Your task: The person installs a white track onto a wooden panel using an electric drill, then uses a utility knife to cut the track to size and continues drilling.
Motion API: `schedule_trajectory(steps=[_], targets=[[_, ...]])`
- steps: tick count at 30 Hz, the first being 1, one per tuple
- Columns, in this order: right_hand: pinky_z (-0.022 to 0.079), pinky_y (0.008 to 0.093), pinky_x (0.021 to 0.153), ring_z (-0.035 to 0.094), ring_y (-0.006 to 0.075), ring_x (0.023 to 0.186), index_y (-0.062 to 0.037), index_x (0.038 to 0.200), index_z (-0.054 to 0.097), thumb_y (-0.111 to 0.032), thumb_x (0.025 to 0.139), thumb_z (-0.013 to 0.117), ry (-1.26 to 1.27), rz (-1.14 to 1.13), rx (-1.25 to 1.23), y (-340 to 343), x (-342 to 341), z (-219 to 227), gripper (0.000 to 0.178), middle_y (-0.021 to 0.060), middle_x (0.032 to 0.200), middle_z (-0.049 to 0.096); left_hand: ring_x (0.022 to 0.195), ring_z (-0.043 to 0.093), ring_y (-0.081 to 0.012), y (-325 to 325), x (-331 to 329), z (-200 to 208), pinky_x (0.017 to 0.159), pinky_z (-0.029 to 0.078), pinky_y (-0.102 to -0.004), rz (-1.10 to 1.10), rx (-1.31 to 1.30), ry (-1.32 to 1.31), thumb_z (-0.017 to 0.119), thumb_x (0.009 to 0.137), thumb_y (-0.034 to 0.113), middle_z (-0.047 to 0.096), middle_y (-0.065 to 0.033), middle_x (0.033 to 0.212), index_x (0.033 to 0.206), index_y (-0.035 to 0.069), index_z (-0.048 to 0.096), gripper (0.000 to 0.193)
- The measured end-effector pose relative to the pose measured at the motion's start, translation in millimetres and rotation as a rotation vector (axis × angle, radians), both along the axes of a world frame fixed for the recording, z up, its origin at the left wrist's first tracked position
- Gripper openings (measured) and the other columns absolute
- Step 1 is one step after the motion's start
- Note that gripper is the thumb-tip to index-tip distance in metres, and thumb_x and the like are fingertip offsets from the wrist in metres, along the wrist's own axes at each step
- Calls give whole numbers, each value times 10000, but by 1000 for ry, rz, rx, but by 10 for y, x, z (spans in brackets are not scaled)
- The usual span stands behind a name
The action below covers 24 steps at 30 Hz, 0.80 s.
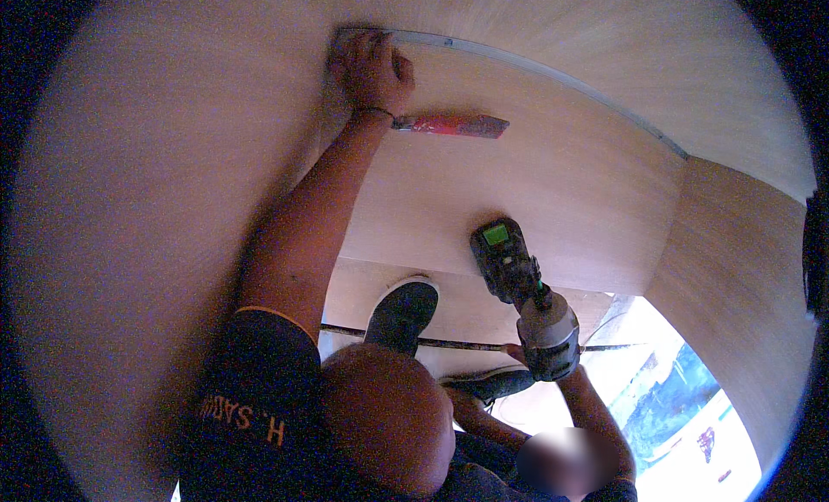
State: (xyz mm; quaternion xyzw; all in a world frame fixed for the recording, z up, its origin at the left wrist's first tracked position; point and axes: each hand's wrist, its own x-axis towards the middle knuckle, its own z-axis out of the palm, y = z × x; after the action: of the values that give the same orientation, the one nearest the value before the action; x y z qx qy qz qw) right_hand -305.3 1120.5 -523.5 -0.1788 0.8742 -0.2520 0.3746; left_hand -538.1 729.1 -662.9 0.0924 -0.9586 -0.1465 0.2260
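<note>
My left hand reaches to the far left end of a thin pale metal strip. Its fingers are curled closed against the strip's end; what they may hold is hidden. Beside my left wrist, on a pale wood-look panel, lies a flat red tool with a metal end; its exact kind is unclear. Lower right, my right hand grips a cordless drill around its grey body. The drill's dark battery end, with a green patch, points away from me toward the panel. Most of my right fingers are hidden behind the drill.
Pale walls rise on the left and at the right, joining the panel. My bent knee and dark shoes are close below. A thin dark bar crosses by the shoes. Blue sheeting lies in bright light at lower right.
</note>
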Motion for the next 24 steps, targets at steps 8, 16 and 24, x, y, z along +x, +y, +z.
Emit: schedule_trajectory(steps=[8,16,24], targets=[[477,349,857,597,269,962,-40,1017,600,-120,689,701,150,-643,-250,-784,-114,160,353,133,1015,607,1126,446,-340,54,-179,-107,931,338,-531,-204,17,61,575,735,228,530,-113,1137,1065,149,624,342],[503,361,814,627,307,899,-46,1017,607,-180,711,679,195,-602,-115,-842,-118,62,341,155,1009,622,1076,496,-293,240,-326,35,890,397,-492,-309,-85,-170,578,748,206,546,-73,1091,1057,200,639,314],[504,339,769,632,261,856,-53,1016,578,-147,757,648,221,-491,-107,-898,-252,180,284,124,919,642,957,543,-329,384,-389,-40,830,431,-500,-141,-19,-119,594,759,340,587,-129,999,955,157,665,277]])
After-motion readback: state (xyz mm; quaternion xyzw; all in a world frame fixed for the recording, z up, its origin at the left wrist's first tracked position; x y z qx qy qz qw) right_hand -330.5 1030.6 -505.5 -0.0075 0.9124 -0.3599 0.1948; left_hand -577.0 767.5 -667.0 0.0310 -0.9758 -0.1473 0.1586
